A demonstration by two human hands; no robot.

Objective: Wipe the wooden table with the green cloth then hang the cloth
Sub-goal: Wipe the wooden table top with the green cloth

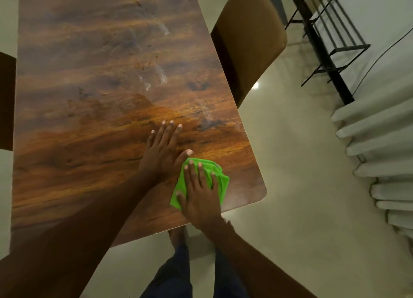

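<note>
The wooden table [89, 85] fills the left and middle of the head view, with pale smears and dark specks on its far half. A folded green cloth [220, 181] lies near the table's near right corner. My right hand [200, 194] presses flat on top of the cloth, fingers spread, covering most of it. My left hand [162, 153] rests flat on the bare wood just to the left of the cloth, its thumb tip next to the cloth's top edge.
A brown chair [250, 36] stands at the table's right side. A black metal rack [330, 40] is at the back right by the wall. White curtain folds [375, 159] hang on the right. Another dark chair edge [6, 100] shows at the left. Pale tiled floor surrounds the table.
</note>
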